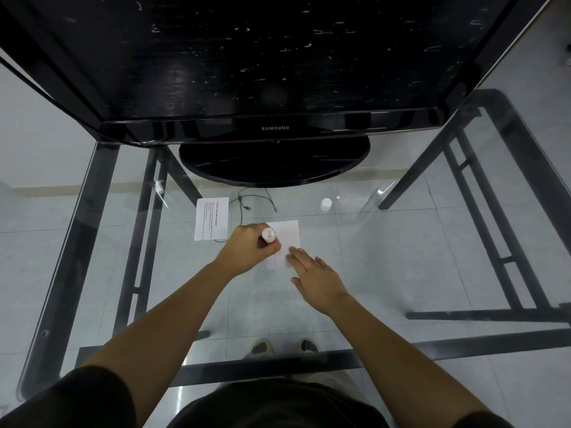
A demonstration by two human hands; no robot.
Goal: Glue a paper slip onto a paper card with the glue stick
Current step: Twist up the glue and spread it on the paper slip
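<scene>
Dim, cool, even light with a bluish cast and no hard shadows. The glass desk (pixel 401 257) shows a faint sheen and two small glare streaks toward its far side. Wide-angle distortion bows the monitor (pixel 278 57) and the desk's frame outward at the edges. The centre is sharp, though the white paper (pixel 289 231) looks washed out.

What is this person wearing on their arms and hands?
Short dark sleeves: the left sleeve and right sleeve leave the forearms bare. The left hand and right hand wear no gloves; no watch or bracelet shows.
</scene>
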